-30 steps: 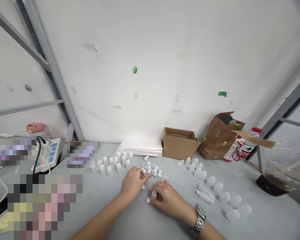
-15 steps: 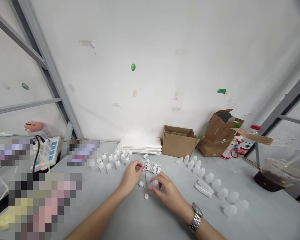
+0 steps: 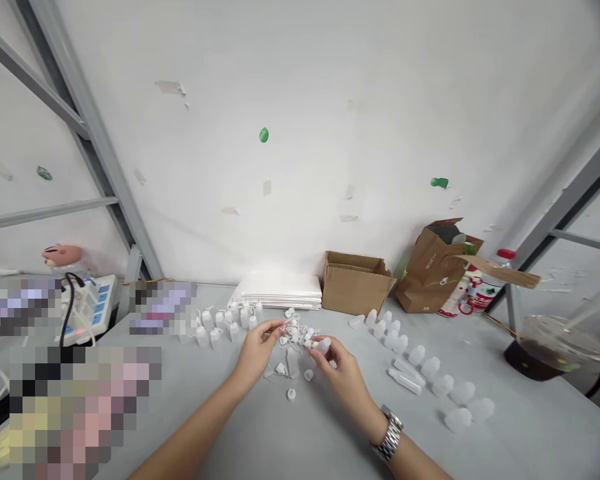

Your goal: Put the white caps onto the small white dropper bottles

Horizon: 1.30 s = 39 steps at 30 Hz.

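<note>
My right hand [image 3: 341, 377] is shut on a translucent plastic dropper bottle [image 3: 323, 345], held up just above the table. My left hand [image 3: 255, 353] pinches a small white cap [image 3: 284, 325] at the edge of a heap of white caps [image 3: 298, 336]. Between my hands lie a translucent bottle [image 3: 293, 363] and loose white caps [image 3: 291, 394]. Small bottles stand in a cluster [image 3: 225, 323] to the left of the heap. Larger translucent bottles [image 3: 420, 373] stand in rows to the right.
A stack of white sheets [image 3: 280, 291], an open cardboard box [image 3: 355, 283] and a brown paper bag [image 3: 433, 273] line the back of the grey table [image 3: 260, 427]. A plastic cup of dark drink [image 3: 550, 347] sits at the right, a power strip [image 3: 87, 310] at the left, and pixelated patches hide other items.
My right hand has lifted the bottle off the table and turned it. My left hand has moved up to the cap heap. The view has shifted slightly left.
</note>
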Each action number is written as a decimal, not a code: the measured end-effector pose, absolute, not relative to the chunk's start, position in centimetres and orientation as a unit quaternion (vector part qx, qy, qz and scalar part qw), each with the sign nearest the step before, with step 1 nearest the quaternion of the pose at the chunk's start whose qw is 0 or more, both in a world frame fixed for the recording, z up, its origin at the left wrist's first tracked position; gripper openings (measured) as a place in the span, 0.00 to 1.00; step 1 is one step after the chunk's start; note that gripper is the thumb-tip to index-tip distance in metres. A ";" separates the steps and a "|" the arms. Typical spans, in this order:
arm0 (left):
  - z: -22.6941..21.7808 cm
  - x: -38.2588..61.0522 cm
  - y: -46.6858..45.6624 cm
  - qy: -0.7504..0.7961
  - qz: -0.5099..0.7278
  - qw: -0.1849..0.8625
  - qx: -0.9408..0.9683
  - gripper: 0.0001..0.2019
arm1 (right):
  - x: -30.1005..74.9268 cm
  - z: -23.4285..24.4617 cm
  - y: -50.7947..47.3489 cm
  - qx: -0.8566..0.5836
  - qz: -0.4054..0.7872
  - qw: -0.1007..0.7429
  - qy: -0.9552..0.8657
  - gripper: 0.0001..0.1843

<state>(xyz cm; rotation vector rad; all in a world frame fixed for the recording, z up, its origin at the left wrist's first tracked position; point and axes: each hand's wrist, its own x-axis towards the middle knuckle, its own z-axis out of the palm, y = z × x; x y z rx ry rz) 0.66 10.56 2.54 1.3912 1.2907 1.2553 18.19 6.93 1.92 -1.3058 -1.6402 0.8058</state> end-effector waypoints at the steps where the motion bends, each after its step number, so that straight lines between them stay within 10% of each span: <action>1: 2.6 0.8 10.5 0.514 0.499 0.421 0.556 0.12 | 18.2 2.0 6.9 -0.533 0.307 0.427 -0.663 0.15; 39: 3.7 1.5 7.9 0.364 0.460 0.545 0.599 0.13 | 17.5 2.0 6.5 -0.539 0.249 0.389 -0.704 0.11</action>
